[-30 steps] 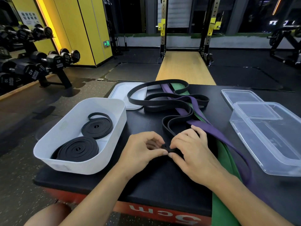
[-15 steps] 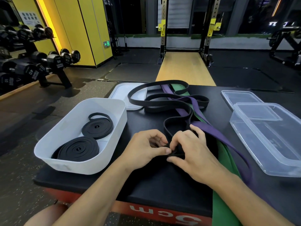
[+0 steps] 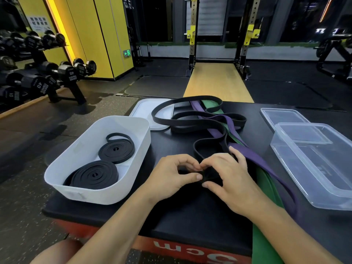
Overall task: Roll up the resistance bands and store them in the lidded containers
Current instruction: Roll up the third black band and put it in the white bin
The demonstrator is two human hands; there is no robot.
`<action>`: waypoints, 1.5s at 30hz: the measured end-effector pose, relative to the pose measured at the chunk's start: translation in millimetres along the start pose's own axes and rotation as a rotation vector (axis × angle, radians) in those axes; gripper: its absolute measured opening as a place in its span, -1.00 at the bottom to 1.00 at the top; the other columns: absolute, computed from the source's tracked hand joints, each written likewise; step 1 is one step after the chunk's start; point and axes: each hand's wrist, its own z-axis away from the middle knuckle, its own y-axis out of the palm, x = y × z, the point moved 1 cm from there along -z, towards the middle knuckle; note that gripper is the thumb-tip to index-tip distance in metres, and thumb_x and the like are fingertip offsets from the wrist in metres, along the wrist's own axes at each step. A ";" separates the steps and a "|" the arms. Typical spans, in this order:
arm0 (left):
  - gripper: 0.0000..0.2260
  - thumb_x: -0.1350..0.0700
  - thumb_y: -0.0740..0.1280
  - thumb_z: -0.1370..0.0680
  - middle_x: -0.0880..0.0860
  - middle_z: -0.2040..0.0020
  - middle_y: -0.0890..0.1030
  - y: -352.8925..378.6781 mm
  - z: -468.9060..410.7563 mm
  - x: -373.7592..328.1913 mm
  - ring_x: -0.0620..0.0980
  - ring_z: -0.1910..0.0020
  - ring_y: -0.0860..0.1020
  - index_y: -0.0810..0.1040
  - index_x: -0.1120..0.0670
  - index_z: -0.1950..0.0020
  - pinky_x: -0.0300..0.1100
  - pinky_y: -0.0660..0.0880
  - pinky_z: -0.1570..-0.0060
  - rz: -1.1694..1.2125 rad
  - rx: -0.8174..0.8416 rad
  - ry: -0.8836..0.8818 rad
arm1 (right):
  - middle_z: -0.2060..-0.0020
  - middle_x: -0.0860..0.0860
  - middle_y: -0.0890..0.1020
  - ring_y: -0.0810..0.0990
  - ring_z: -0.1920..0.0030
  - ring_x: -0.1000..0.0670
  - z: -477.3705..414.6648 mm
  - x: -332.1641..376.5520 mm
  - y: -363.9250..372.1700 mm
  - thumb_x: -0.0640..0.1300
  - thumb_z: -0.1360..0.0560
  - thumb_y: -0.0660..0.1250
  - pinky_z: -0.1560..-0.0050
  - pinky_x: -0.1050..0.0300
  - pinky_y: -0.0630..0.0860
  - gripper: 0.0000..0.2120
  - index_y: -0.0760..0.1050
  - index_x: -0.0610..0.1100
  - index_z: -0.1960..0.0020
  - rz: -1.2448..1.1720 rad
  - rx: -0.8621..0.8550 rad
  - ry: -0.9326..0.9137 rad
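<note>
A long black resistance band [image 3: 192, 119] loops across the black platform [image 3: 190, 216]. Its near end is wound into a small coil [image 3: 209, 175] pinched between my left hand [image 3: 171, 178] and my right hand [image 3: 226, 180]. A purple band [image 3: 253, 155] and a green band [image 3: 266, 187] lie under and to the right of my right hand. The white bin [image 3: 133, 153] on the left holds two rolled black bands [image 3: 93, 175] [image 3: 117, 150]. A clear container [image 3: 323, 178] stands at the right with nothing visible inside.
A white lid [image 3: 144, 111] lies behind the bin, partly under the black band. A clear lid [image 3: 282, 117] lies behind the clear container. Dumbbell racks [image 3: 47, 75] stand at the left on the gym floor. A squat rack [image 3: 192, 35] stands beyond the platform.
My fingers have wound the black band's end tighter, so the coil between my hands has grown slightly. The loose loop in front of my hands has drawn a little closer.
</note>
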 end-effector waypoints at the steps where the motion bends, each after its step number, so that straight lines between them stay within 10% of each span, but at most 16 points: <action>1: -0.85 0.18 0.57 -0.50 -0.06 0.04 0.76 0.3 0.9 -0.4 -0.07 -0.01 0.71 0.71 -0.01 0.00 -0.15 0.56 -0.17 -0.025 -0.001 0.005 | -0.05 0.29 0.54 0.43 -0.25 0.28 -0.4 1.4 1.0 0.02 -0.41 0.57 -0.59 0.11 -0.19 -0.52 0.42 0.18 -0.22 -0.003 0.005 0.000; 14: -0.84 0.15 0.55 -0.53 -0.06 0.03 0.75 5.4 -0.7 -5.1 -0.06 0.05 0.69 0.63 -0.07 0.04 -0.15 0.54 -0.10 -0.030 0.040 0.007 | 0.03 0.28 0.57 0.44 -0.12 0.13 -4.5 5.7 4.2 0.40 -0.33 0.38 -0.53 0.04 -0.08 -0.32 0.33 0.19 -0.36 0.070 -0.007 0.079; 23: -0.58 0.14 0.60 -0.47 -0.02 -0.04 0.55 3.1 -1.4 -7.5 -0.11 0.13 0.68 0.40 -0.23 0.01 -0.30 0.53 0.05 -0.042 -0.004 -0.037 | 0.12 0.23 0.38 0.36 0.02 0.08 -4.0 1.6 9.1 0.47 -0.41 0.16 -0.30 0.01 0.20 -0.49 0.63 0.19 -0.09 0.084 0.024 0.025; 35: -0.89 -0.13 0.59 -0.43 -0.25 0.15 0.67 9.9 0.9 -4.5 -0.20 -0.02 0.52 0.70 -0.22 0.10 -0.27 0.46 -0.03 -0.267 -0.076 -0.007 | 0.13 0.15 0.31 0.29 0.09 0.06 -11.7 10.1 11.5 0.54 -0.33 0.24 -0.18 0.07 0.20 -0.47 0.48 0.06 0.23 0.187 -0.026 0.068; 45: -0.68 0.02 0.65 -0.40 -0.10 0.18 0.72 4.9 -5.3 -5.5 -0.20 0.21 0.54 0.57 -0.05 0.00 -0.38 0.43 0.12 -0.123 -0.039 -0.094 | -0.28 0.40 0.48 0.28 -0.36 0.29 3.7 -9.9 -1.2 0.16 -0.45 0.25 -0.58 -0.02 -0.21 -0.62 0.58 0.24 -0.24 -0.037 0.113 0.032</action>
